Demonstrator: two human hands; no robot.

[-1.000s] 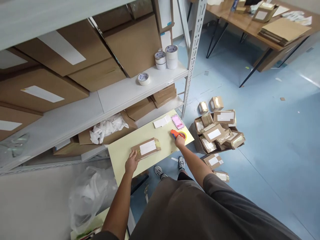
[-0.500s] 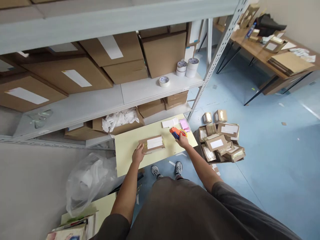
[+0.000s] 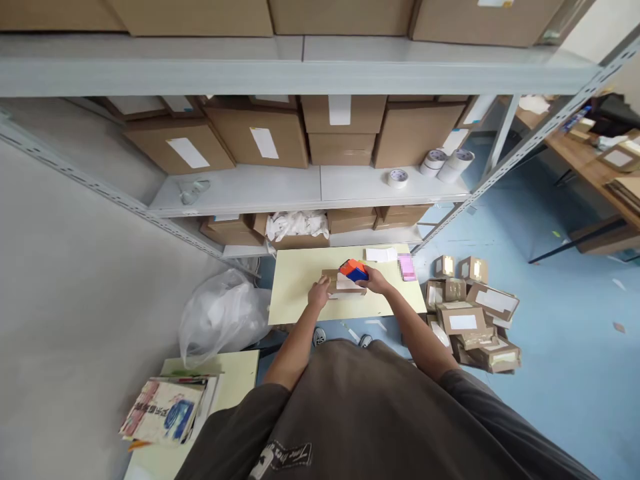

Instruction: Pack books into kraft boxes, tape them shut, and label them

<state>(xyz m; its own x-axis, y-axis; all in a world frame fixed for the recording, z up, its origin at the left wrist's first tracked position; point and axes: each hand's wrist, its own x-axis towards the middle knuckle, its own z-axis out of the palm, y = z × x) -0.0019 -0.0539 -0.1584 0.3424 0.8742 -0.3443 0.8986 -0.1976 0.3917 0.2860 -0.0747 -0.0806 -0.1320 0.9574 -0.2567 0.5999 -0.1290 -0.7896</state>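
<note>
A small cardboard box (image 3: 356, 292) with a white label lies on the pale yellow table (image 3: 295, 267). My left hand (image 3: 319, 293) grips the left end of this box, its fingers over the top. In my right hand (image 3: 375, 280) is an orange and blue tape dispenser (image 3: 353, 269), held just above the box and covering part of its label. I cannot tell whether the dispenser touches the box. White paper slips (image 3: 381, 255) and a pink pad (image 3: 407, 267) lie at the table's right end.
Beyond the table stands a metal shelf (image 3: 280, 190) with cartons and white tape rolls (image 3: 398, 178). Packed small boxes (image 3: 463, 323) are heaped on the floor at right. A clear plastic bag (image 3: 220, 313) and a second table with magazines (image 3: 165, 410) are at left.
My right hand has brought the tape dispenser left, from beside the box to over it. My left hand stays at the box's left end. The view has turned left.
</note>
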